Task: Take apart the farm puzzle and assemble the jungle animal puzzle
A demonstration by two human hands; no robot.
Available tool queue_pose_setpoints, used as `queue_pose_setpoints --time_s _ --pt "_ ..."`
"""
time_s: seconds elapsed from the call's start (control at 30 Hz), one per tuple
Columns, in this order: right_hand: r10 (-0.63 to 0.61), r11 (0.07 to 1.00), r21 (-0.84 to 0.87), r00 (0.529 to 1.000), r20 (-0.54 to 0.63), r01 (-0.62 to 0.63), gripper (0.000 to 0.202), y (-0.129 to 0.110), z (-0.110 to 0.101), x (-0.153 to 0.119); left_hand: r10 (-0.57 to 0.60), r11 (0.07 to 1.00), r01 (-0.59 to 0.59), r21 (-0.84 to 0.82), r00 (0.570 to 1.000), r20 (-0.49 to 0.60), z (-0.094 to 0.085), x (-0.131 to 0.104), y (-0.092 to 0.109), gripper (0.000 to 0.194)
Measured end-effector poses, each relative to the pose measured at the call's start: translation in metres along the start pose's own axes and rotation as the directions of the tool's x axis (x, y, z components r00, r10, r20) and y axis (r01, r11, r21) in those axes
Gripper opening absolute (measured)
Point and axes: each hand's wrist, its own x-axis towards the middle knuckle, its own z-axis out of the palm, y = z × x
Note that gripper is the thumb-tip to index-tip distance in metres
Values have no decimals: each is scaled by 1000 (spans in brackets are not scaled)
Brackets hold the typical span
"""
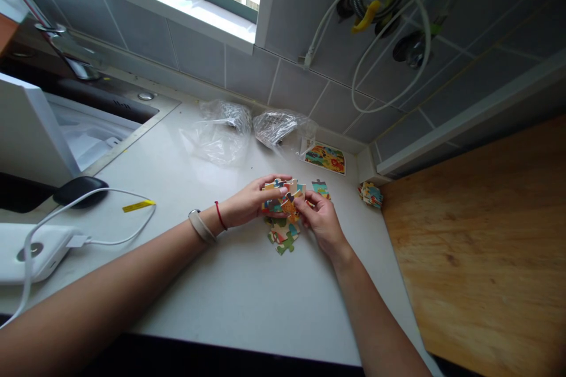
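My left hand [256, 200] is closed around a stack of colourful jigsaw puzzle pieces [273, 206] above the counter. Between the thumb and fingers of my right hand [322, 219] is an orange jigsaw puzzle piece [290, 206], held against the front of that stack. Several green and cream pieces [283, 237] lie on the counter just below my hands. Behind my right hand lies a blue-green piece [319, 188]. A small pile of pieces [370, 195] rests farther right, near the wooden panel. My fingers partly hide the held pieces.
Crumpled clear plastic bags [225, 129] and a bright picture card [326, 157] lie by the tiled wall. At left are a sink with a faucet [75, 53], a black mouse-shaped object [81, 191], and a white device [39, 252] with a cable. A wooden panel [477, 247] borders the right.
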Motion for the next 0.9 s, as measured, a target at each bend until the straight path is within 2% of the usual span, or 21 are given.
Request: queue_pose_setpoints --time_s 0.1,0.17,0.23,0.4,0.57,0.63,0.7,0.8,0.87,0.9 --pt "-43 999 11 993 -111 45 41 1 -4 3 -14 991 23 -134 998 69 -2 -1 3 48" --pt "-53 997 41 985 -163 60 42 1 -6 4 -3 992 12 -126 998 68 -3 0 1 51" --pt "-46 996 62 986 -163 57 42 1 -6 4 18 998 -16 -68 999 34 -4 2 -2 51" --pt "4 998 60 998 -65 0 41 -1 -4 1 24 1000 -22 20 994 -104 -3 5 -8 49" --pt "79 971 234 989 -121 -49 41 -8 -6 0 2 1000 -3 -29 1000 -25 -2 2 -2 42" --pt "104 957 283 985 -135 -62 44 -11 -10 2 19 1000 -20 -24 999 -43 -2 2 -2 44" --pt "98 954 296 975 -199 -36 45 -11 -17 6 60 998 -59 10 993 -104 -3 4 -2 43" --pt "-6 986 156 933 -359 66 47 -9 -37 14 128 991 -118 57 966 -224 -7 7 -2 40" --pt "-146 989 -91 900 -411 119 51 -7 -54 19 159 987 -144 70 945 -287 -8 8 -1 43" --pt "-222 961 -243 885 -409 129 56 -6 -62 21 169 985 -153 77 937 -307 -9 8 0 45"
